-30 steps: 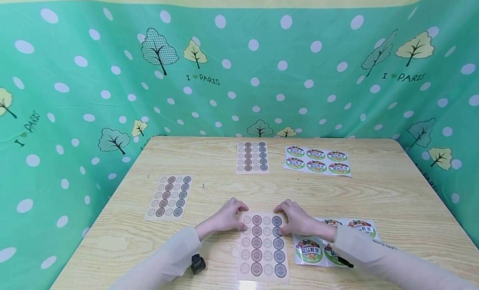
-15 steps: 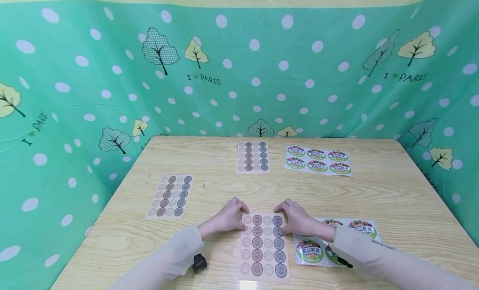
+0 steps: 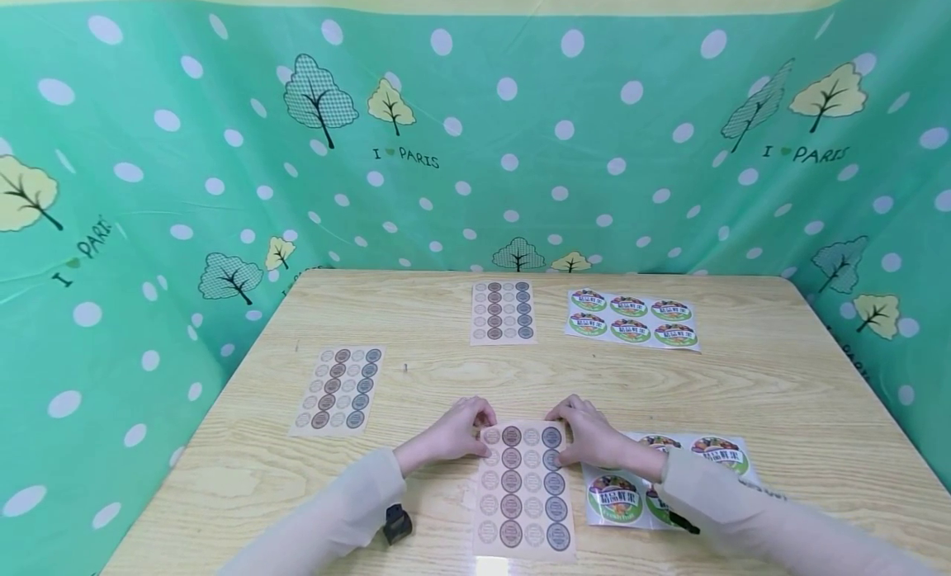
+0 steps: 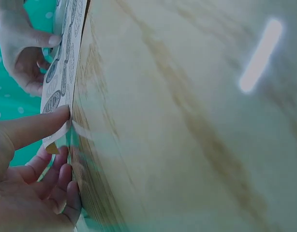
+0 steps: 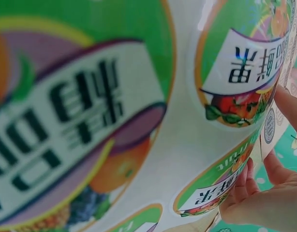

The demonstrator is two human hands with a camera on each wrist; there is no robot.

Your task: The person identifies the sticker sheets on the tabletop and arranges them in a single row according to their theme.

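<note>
Pinching a sheet at its far corners, left hand and right hand have fingers partly curled; positioning seems the step, next calling for matched motion.

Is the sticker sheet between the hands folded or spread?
The sticker sheet is spread, not folded: five rows of round stickers show in the head view, though one corner curls beside the left hand.

Pale long sleeves, bare hands
</note>
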